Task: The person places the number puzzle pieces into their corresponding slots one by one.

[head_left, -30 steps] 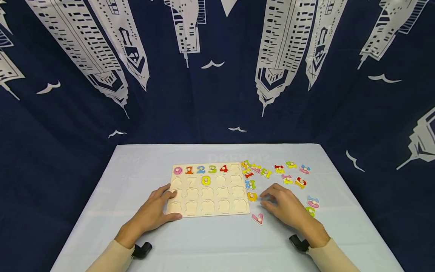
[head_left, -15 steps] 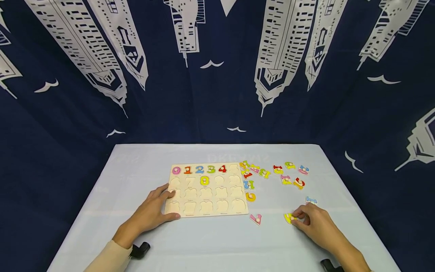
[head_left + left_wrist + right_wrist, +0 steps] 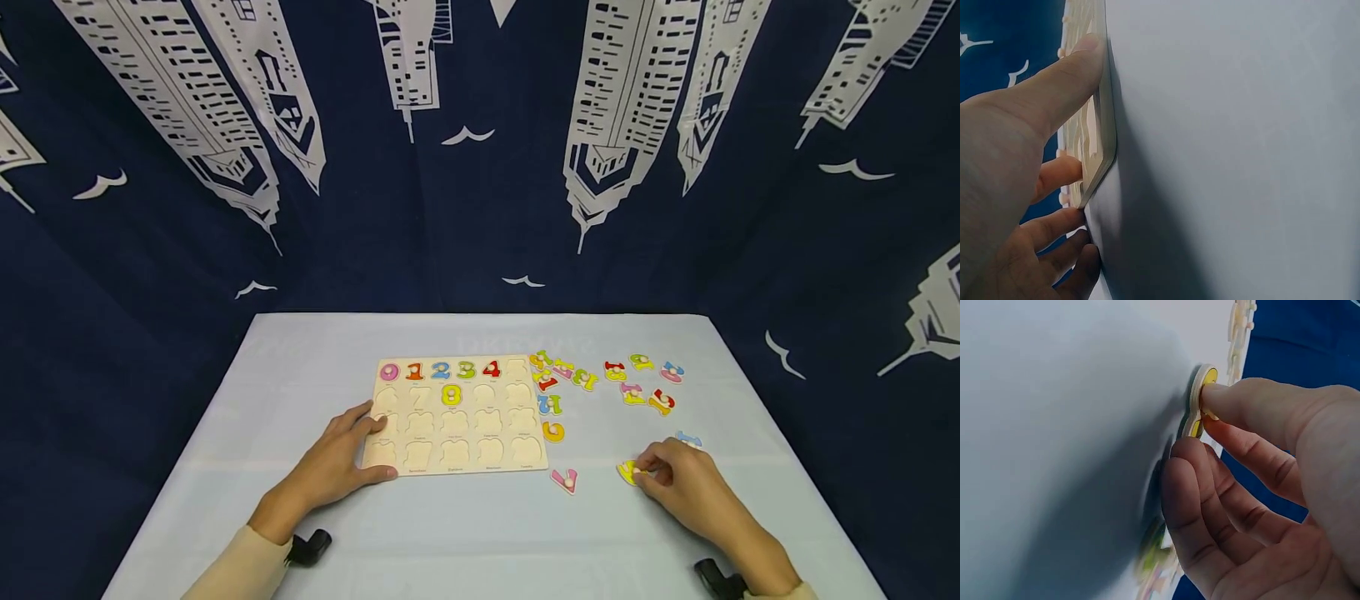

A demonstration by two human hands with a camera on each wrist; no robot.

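Observation:
A wooden number puzzle board lies on the table, with several coloured number pieces in its upper recesses. My left hand holds its near left corner, thumb along the front edge and fingers at the left side. In the left wrist view, the thumb lies on the board's edge. Right of the board, my right hand pinches a yellow number piece between thumb and fingers. The right wrist view shows this yellow piece close over the table, its shape partly hidden by the fingers.
Loose number pieces lie right of the board: a pink 7, an orange piece, a blue and green 12 and several more farther back. A partly hidden blue piece is beyond my right hand. A dark patterned cloth hangs behind.
My right hand has moved right from beside the board, taken hold of the yellow piece and shifted slightly left with it. My left hand stays at the board's corner.

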